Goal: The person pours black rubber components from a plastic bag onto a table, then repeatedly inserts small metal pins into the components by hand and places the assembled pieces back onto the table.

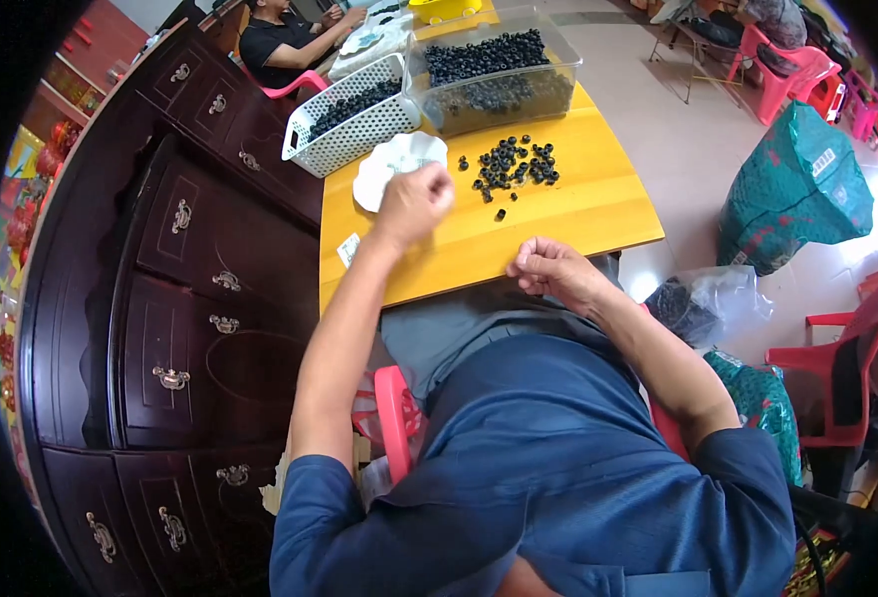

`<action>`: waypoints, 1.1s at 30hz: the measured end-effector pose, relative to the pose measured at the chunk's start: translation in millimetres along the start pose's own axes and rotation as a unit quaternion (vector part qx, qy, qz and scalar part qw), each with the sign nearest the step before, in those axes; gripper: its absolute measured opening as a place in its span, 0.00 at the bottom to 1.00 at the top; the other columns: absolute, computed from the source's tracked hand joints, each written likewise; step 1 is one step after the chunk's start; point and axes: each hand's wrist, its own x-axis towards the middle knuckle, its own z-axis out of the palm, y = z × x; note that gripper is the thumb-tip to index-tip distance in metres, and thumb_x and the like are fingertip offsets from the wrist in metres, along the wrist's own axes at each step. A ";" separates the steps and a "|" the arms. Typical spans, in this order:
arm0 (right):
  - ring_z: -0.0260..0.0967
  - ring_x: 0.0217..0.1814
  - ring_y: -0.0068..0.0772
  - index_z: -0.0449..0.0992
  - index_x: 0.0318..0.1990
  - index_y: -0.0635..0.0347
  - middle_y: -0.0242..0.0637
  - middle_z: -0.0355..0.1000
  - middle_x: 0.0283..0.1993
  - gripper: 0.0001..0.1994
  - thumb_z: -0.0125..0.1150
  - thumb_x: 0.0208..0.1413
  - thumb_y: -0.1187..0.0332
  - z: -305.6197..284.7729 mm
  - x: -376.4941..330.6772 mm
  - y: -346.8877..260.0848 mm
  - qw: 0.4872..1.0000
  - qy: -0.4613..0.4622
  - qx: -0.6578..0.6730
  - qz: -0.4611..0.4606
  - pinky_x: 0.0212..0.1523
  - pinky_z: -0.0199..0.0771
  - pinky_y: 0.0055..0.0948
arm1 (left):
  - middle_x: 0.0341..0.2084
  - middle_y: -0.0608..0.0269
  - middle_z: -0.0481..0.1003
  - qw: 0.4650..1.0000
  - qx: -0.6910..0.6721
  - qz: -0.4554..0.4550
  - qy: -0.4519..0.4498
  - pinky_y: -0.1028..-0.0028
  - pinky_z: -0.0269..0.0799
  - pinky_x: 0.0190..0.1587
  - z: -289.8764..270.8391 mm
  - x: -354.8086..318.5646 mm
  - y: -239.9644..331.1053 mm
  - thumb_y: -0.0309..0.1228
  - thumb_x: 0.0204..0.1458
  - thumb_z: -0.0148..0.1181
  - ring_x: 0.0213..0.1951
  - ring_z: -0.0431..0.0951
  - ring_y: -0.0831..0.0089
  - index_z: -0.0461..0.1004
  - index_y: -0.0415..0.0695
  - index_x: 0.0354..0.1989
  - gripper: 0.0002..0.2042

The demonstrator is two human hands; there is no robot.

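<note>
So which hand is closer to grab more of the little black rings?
Probably the left hand: it is raised over the table just beside the rings. The right hand sits back at the table's near edge.

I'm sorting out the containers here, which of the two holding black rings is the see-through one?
The clear plastic tub at the far end of the yellow table. The white basket to its left has perforated, opaque walls.

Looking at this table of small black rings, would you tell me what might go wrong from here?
The loose black rings lie unfenced on the yellow table, with one stray nearer the front, so a sweep of the left hand could roll some off. The right hand works at the table's front edge, so anything it drops may land in the lap or on the floor.
</note>
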 end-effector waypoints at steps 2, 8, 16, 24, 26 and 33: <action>0.70 0.31 0.17 0.76 0.37 0.57 0.31 0.76 0.34 0.08 0.60 0.62 0.63 1.1 -2.5 -2.2 1.000 0.018 0.003 0.001 0.32 0.71 0.18 | 0.22 0.54 0.77 0.998 -0.014 0.040 -0.041 0.67 0.74 0.29 13.6 -17.3 39.2 0.28 0.50 0.59 0.24 0.80 0.62 0.74 0.42 0.30 0.03; 0.70 0.31 0.17 0.75 0.39 0.56 0.28 0.74 0.32 0.12 0.58 0.64 0.57 -4.7 -0.5 3.0 0.999 0.017 0.028 -0.007 0.32 0.70 0.16 | 0.23 0.50 0.75 0.993 -0.018 0.103 -0.061 0.61 0.73 0.31 37.6 -50.1 88.2 0.28 0.51 0.60 0.27 0.77 0.50 0.74 0.41 0.29 0.04; 0.70 0.31 0.17 0.76 0.40 0.57 0.28 0.75 0.33 0.10 0.57 0.65 0.60 -10.9 -3.2 0.3 0.997 0.029 -0.072 -0.014 0.33 0.72 0.17 | 0.25 0.57 0.81 0.980 -0.171 -0.051 -0.091 0.72 0.75 0.32 37.8 -63.6 93.1 0.29 0.54 0.63 0.27 0.82 0.70 0.80 0.39 0.33 0.05; 0.69 0.32 0.13 0.75 0.40 0.54 0.24 0.74 0.33 0.11 0.55 0.66 0.57 -12.8 -2.2 3.2 0.996 0.016 -0.083 0.021 0.36 0.72 0.16 | 0.25 0.59 0.81 0.956 -0.278 -0.094 -0.013 0.75 0.76 0.31 53.8 -79.7 85.2 0.23 0.54 0.63 0.28 0.82 0.74 0.80 0.38 0.34 0.03; 0.69 0.33 0.13 0.75 0.40 0.54 0.24 0.74 0.33 0.11 0.55 0.67 0.57 -11.3 -2.4 2.6 0.995 0.019 -0.090 0.026 0.36 0.72 0.16 | 0.25 0.57 0.81 0.968 -0.242 -0.073 -0.005 0.73 0.75 0.31 53.3 -80.3 82.9 0.24 0.54 0.63 0.27 0.82 0.71 0.79 0.38 0.34 0.03; 0.69 0.34 0.14 0.75 0.41 0.57 0.25 0.74 0.34 0.09 0.54 0.68 0.62 -2.9 -5.6 2.1 0.986 0.030 -0.161 -0.035 0.38 0.72 0.17 | 0.22 0.56 0.79 0.971 -0.230 -0.063 0.011 0.71 0.73 0.29 57.2 -85.3 76.3 0.26 0.55 0.61 0.25 0.79 0.68 0.78 0.39 0.31 0.04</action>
